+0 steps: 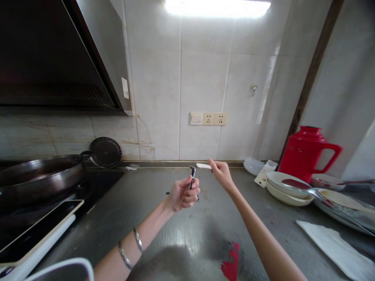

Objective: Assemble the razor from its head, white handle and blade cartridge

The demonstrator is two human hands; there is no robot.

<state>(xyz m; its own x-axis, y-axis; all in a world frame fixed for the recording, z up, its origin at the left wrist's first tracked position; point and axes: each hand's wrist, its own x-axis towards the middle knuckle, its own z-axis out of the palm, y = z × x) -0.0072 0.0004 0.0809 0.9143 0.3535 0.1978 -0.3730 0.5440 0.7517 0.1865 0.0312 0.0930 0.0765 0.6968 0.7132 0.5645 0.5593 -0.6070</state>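
My left grip is closed around a slim black-and-silver metal tool above the grey metal counter. My right grip pinches a small flat white piece, near the tool's tip.

No word, brand or number readable. Small white rectangular label on the side of the dark metal range hood, near its lower front edge — faint print in its lower part, too small to make out. White rectangular card beside the red plastic flask with a looped handle — a few small dark marks, illegible. Flask itself: faint pale marks on its upper body, perhaps lettering, too blurred to read. Round dark disc leaning on the tiled wall: ring of small pale marks round its rim, cannot tell whether print or holes.
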